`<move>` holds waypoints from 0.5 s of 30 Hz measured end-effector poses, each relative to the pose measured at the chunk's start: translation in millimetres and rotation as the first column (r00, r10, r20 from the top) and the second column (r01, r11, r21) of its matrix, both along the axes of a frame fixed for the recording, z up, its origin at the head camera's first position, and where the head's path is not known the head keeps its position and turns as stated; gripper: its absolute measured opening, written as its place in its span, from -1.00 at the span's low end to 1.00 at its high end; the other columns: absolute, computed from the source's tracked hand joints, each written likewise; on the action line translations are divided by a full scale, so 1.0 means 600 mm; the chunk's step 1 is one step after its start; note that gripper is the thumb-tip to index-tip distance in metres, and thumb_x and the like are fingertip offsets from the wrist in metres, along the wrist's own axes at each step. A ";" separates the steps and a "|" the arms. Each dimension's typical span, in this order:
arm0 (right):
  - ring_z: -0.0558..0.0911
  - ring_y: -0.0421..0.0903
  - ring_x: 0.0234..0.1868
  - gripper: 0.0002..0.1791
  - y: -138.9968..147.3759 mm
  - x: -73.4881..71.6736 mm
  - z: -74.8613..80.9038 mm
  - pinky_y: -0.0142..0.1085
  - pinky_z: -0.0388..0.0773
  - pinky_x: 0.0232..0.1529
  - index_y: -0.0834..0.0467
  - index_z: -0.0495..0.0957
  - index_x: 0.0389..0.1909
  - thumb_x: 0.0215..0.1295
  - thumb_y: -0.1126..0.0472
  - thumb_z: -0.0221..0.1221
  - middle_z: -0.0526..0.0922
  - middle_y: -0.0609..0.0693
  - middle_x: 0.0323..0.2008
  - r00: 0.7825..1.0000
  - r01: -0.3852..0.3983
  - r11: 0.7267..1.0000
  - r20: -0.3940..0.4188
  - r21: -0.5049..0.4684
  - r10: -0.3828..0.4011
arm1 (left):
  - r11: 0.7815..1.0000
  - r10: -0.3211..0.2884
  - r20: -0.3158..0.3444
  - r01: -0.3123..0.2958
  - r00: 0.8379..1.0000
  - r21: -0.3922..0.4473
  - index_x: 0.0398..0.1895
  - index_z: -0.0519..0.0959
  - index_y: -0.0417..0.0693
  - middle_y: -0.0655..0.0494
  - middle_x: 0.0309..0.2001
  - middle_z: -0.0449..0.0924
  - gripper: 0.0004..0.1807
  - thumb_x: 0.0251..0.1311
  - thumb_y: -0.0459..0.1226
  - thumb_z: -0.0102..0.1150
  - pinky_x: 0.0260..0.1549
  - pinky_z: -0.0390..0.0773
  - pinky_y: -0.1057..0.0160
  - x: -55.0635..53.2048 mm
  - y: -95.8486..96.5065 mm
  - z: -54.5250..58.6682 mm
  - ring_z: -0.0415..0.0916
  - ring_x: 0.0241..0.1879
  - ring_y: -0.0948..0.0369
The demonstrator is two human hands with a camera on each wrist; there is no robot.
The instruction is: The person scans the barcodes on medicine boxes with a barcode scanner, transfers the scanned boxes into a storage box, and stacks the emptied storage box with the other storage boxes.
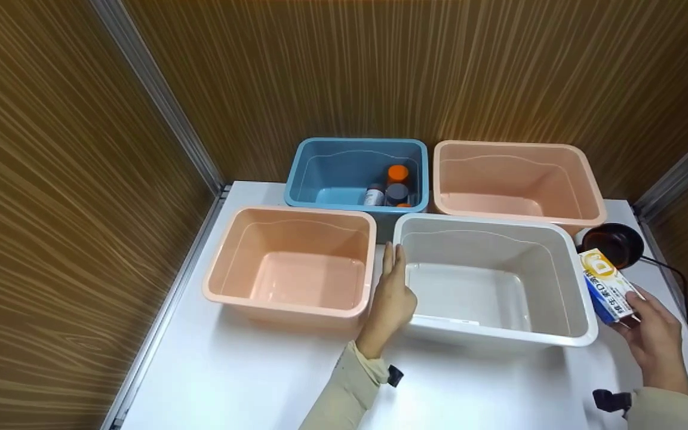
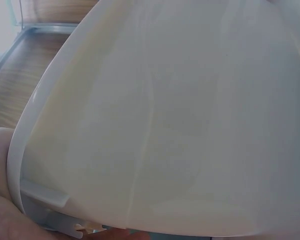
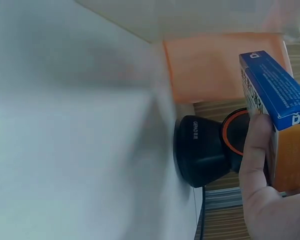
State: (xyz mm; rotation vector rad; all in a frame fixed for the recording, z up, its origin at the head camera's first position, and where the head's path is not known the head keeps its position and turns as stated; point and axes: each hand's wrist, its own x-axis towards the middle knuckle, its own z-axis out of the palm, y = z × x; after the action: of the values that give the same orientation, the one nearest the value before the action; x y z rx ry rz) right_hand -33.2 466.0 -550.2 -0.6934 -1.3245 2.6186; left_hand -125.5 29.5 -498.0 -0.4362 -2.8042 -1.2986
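My left hand point(image 1: 393, 301) is at the left rim of an off-white plastic bin point(image 1: 502, 340), with the rim between thumb and fingers. In the left wrist view, the wall of this off-white bin point(image 2: 180, 120) fills most of the picture, and part of the hand lies at the lower left corner. To the right of the bin, my right hand point(image 1: 654, 334) holds a small medicine box point(image 1: 608, 286) printed white, yellow and blue. The right wrist view shows the box's blue side point(image 3: 277, 85) and orange end, with fingers point(image 3: 255, 155) along one face.
A peach bin point(image 1: 290, 307) stands left of the off-white one. Behind are a blue bin point(image 1: 356, 143) holding several bottles point(image 1: 396, 194) and another peach bin point(image 1: 517, 209). A dark round corded device point(image 1: 613, 243) sits at the right. Wood-patterned walls point(image 1: 350, 71) enclose the white table point(image 1: 248, 370).
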 end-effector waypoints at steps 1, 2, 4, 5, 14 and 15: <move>0.66 -0.10 -0.23 -0.66 0.001 0.000 0.000 -0.19 0.59 -0.24 -0.04 0.59 0.07 0.26 0.20 0.21 0.60 -0.07 -0.18 1.000 -0.004 1.000 0.000 0.006 0.004 | 1.000 0.002 0.005 -0.002 1.000 -0.001 0.46 -0.03 -0.20 -0.01 0.50 -0.31 -0.21 0.09 -0.59 -0.14 -0.61 0.34 0.42 -0.001 0.000 0.000 0.33 0.13 0.16; 0.66 -0.10 -0.23 -0.66 0.001 -0.001 0.000 -0.19 0.60 -0.24 -0.04 0.59 0.06 0.25 0.20 0.22 0.60 -0.07 -0.18 1.000 -0.007 1.000 0.001 0.010 0.007 | 1.000 0.002 0.012 -0.002 1.000 -0.001 0.47 -0.04 -0.19 0.00 0.50 -0.31 -0.20 0.10 -0.58 -0.14 -0.59 0.35 0.42 -0.001 0.000 0.000 0.31 0.15 0.17; 0.66 -0.10 -0.24 -0.68 0.002 -0.003 0.000 -0.19 0.60 -0.25 -0.04 0.60 0.04 0.26 0.21 0.21 0.62 -0.07 -0.20 1.000 -0.011 1.000 0.002 0.015 0.011 | 1.000 0.003 0.021 -0.003 1.000 -0.003 0.47 -0.04 -0.18 0.01 0.50 -0.32 -0.20 0.10 -0.58 -0.14 -0.58 0.35 0.42 -0.002 0.000 0.000 0.28 0.18 0.18; 0.66 -0.10 -0.24 -0.69 0.003 -0.003 0.000 -0.19 0.60 -0.26 -0.04 0.61 0.03 0.26 0.21 0.21 0.62 -0.07 -0.21 1.000 -0.013 1.000 0.000 0.013 0.013 | 1.000 0.003 0.021 -0.003 1.000 -0.004 0.47 -0.04 -0.18 0.01 0.50 -0.32 -0.20 0.10 -0.58 -0.15 -0.58 0.35 0.42 -0.002 0.000 0.000 0.28 0.18 0.18; 0.67 -0.10 -0.29 -0.72 0.012 -0.010 0.007 -0.20 0.61 -0.34 -0.03 0.64 -0.02 0.27 0.25 0.19 0.66 -0.04 -0.27 0.999 -0.038 0.997 -0.007 0.062 0.039 | 1.000 0.006 0.023 -0.007 1.000 0.016 0.48 -0.04 -0.15 0.06 0.50 -0.33 -0.20 0.10 -0.58 -0.14 -0.62 0.35 0.42 0.000 -0.001 0.000 0.29 0.17 0.18; 0.67 -0.10 -0.29 -0.71 0.013 -0.010 0.009 -0.20 0.61 -0.34 -0.03 0.64 0.00 0.27 0.25 0.19 0.66 -0.05 -0.27 0.999 -0.038 0.997 -0.006 0.068 0.039 | 1.000 0.006 0.028 -0.007 1.000 0.017 0.48 -0.04 -0.14 0.08 0.50 -0.34 -0.19 0.11 -0.58 -0.14 -0.61 0.36 0.42 0.001 -0.001 0.001 0.28 0.19 0.19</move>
State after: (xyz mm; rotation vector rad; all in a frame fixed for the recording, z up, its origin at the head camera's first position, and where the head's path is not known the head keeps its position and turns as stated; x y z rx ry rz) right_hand -39.3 473.8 -544.9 -0.6544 -1.4321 2.5889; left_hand -125.2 29.2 -497.6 -0.4111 -2.8125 -1.3375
